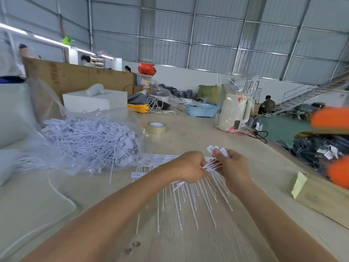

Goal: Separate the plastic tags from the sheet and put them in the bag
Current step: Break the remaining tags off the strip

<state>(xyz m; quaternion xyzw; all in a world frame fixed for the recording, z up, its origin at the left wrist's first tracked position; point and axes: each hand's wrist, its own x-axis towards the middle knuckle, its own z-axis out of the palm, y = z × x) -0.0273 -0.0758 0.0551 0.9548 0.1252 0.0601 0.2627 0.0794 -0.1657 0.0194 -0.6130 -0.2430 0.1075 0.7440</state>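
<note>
White plastic tags (pixel 190 197) fan toward six o'clock; left hand (pixel 188 167) and right hand (pixel 233 167) both pinch their tops; bag (pixel 90 137) lies at ten o'clock, nearer the left.

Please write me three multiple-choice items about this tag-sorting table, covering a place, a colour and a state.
1. Where is the clear plastic bag of white plastic tags?
A. Left of the hands
B. Right of them
C. On the floor

2. What colour is the perforated plastic basket?
A. Red
B. Light blue
C. Black

3. What is the right hand doing?
A. Resting flat
B. Lifting the tape
C. Gripping tags

Answers: 1 A, it lies left of the left hand. 2 B, its walls are pale blue. 3 C, fingers curl round tags.
</note>
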